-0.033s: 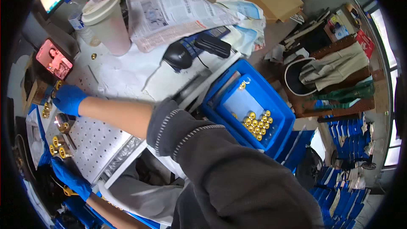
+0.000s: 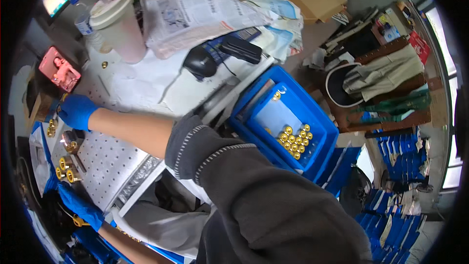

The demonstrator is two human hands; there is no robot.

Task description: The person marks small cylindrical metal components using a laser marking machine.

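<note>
My right hand (image 2: 78,112), in a blue glove, is over the far left of the perforated metal plate (image 2: 105,154). Its fingers are curled at a gold-coloured metal part (image 2: 64,97), most of which they hide. Lower down, my left hand (image 2: 80,204), gloved too, lies along the plate's near left edge with its fingers stretched out. Close to its fingertips, several gold-coloured cylindrical parts (image 2: 72,175) are grouped on the plate. Under the left palm shows a yellow handle-like thing (image 2: 79,221). Between the hands stands a small clear and copper-coloured object (image 2: 71,143).
A blue bin (image 2: 320,149) to the right holds several gold-coloured parts (image 2: 294,142). Behind are a lidded cup (image 2: 119,29), newspaper (image 2: 190,14), a black mouse (image 2: 200,63) and a leaning phone (image 2: 59,70). A person's grey-clad leg (image 2: 161,225) shows below the table edge.
The view has shifted slightly. My right hand has moved a little and now covers more of the gold-coloured part. A bright glint on the small clear object has faded. My left hand stays put.
</note>
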